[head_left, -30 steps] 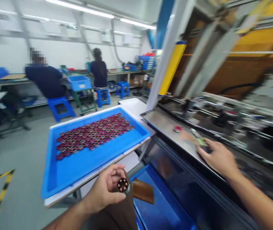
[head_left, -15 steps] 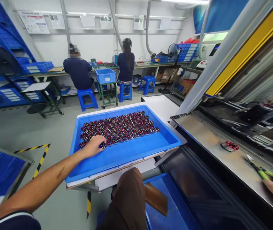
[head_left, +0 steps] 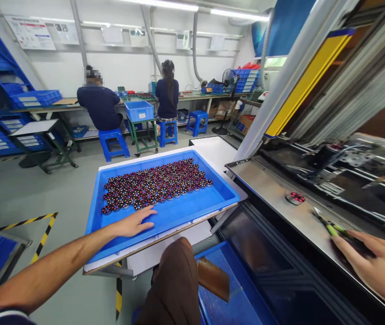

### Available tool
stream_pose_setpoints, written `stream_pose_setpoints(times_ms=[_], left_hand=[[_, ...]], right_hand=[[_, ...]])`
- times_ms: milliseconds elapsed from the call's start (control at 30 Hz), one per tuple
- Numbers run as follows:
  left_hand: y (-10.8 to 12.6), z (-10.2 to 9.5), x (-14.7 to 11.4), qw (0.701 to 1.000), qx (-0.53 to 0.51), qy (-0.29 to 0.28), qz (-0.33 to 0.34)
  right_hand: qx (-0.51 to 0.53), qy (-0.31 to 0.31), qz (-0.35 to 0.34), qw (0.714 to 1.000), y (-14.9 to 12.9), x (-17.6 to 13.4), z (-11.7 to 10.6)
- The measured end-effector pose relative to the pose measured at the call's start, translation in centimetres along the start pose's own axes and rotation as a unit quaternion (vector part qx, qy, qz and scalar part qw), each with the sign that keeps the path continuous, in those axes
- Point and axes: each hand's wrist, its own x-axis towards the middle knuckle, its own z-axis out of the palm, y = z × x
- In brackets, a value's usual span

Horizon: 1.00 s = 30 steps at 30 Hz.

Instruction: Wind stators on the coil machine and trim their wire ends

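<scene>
My left hand (head_left: 132,224) is over the near side of a blue tray (head_left: 192,208), fingers apart and nothing in them. Just beyond its fingertips lie rows of small round parts (head_left: 152,183) with red and black tops and silver sides; they look like motor parts. On the right, my right hand (head_left: 371,255) is closed around green-and-black-handled pliers (head_left: 331,229), their metal jaws pointing away over the steel ledge (head_left: 263,183). One similar round part (head_left: 295,198) with a red top sits on that ledge, just past the jaws and apart from them.
A machine with rails (head_left: 355,158) stands behind the ledge, and a slanted grey post (head_left: 273,90) rises beside it. Below is another blue bin (head_left: 243,298) holding a brown piece (head_left: 213,279). Two people (head_left: 98,104) sit at a far bench.
My left hand has come off the round parts, drawing back towards me and opening. The view has turned right, bringing more of my right hand and the pliers into sight.
</scene>
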Motion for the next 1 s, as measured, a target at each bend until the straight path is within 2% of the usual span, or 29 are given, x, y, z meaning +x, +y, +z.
stream_pose_setpoints(times_ms=[67,133,233,300,367,433,500,567,667,767,900,1000], left_hand=[[1.6,-0.9,1.1,1.0,-0.006,0.011,0.016],[4.3,-2.2,3.5,0.998,-0.017,0.024,0.055],[10.3,-3.7,10.0,0.987,-0.047,0.049,0.143],[15.3,-3.5,15.3,0.976,-0.071,0.054,0.197],[20.3,-2.0,20.4,0.968,-0.089,0.046,0.229],[24.6,0.4,24.7,0.966,-0.105,0.032,0.236],[27.5,3.1,28.0,0.965,-0.124,0.011,0.229],[29.3,5.5,30.1,0.963,-0.148,-0.017,0.224],[30.8,8.0,31.6,0.951,-0.191,-0.063,0.234],[31.7,9.0,31.8,0.938,-0.226,-0.083,0.25],[32.5,8.2,29.7,0.93,-0.263,-0.044,0.254],[32.1,6.4,25.4,0.918,-0.291,0.002,0.27]], right_hand=[[-0.004,-0.055,0.02,0.998,-2.8,-0.2,-1.8],[-0.016,-0.057,0.026,0.998,-4.8,-0.7,-2.8],[-0.034,-0.058,0.026,0.997,-5.7,-1.4,-3.0],[-0.043,-0.057,0.025,0.997,-5.4,-1.7,-2.9],[-0.045,-0.052,0.023,0.997,-5.2,-1.9,-2.9],[-0.043,-0.045,0.021,0.998,-5.2,-2.1,-3.1],[-0.041,-0.039,0.02,0.998,-5.3,-2.3,-3.2],[-0.042,-0.035,0.021,0.998,-5.4,-2.4,-3.1],[-0.045,-0.029,0.032,0.998,-5.2,-2.3,-2.8],[-0.043,-0.026,0.045,0.998,-5.0,-2.2,-2.6],[-0.017,-0.018,0.052,0.998,-5.3,-2.3,-2.8],[0.027,-0.003,0.054,0.998,-5.5,-2.2,-3.4]])
